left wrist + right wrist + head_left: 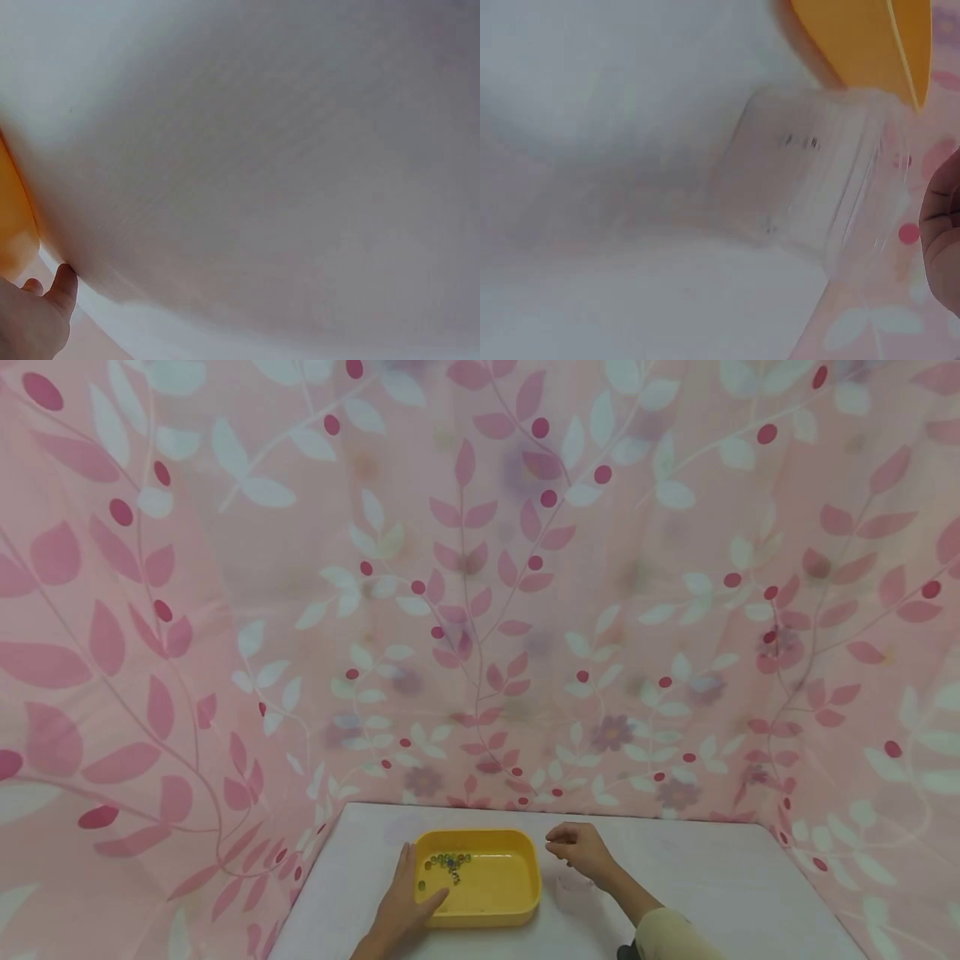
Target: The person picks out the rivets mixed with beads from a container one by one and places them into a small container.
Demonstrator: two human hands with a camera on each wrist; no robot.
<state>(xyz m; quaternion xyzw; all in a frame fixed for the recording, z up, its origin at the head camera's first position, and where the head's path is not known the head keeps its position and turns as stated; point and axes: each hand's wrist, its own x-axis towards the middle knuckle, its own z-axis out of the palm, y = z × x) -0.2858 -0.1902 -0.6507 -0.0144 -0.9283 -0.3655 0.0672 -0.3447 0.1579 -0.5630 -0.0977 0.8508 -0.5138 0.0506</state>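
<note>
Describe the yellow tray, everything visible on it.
The yellow tray is a shallow rectangular tub with rounded corners and a raised rim, plastic by its look, lying flat and upright on the white table near the front edge. A small cluster of beads, green and bluish, lies in its far left corner; the rest of the floor is bare. The left hand rests against its left side, thumb over the near rim. The right hand hovers just right of it, not touching.

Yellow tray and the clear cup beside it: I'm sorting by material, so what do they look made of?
Yellow tray: probably moulded plastic, opaque, smooth, slightly glossy, with rounded corners. Clear cup: transparent, likely thin plastic, though glass can't be ruled out; the table shows through it.
</note>
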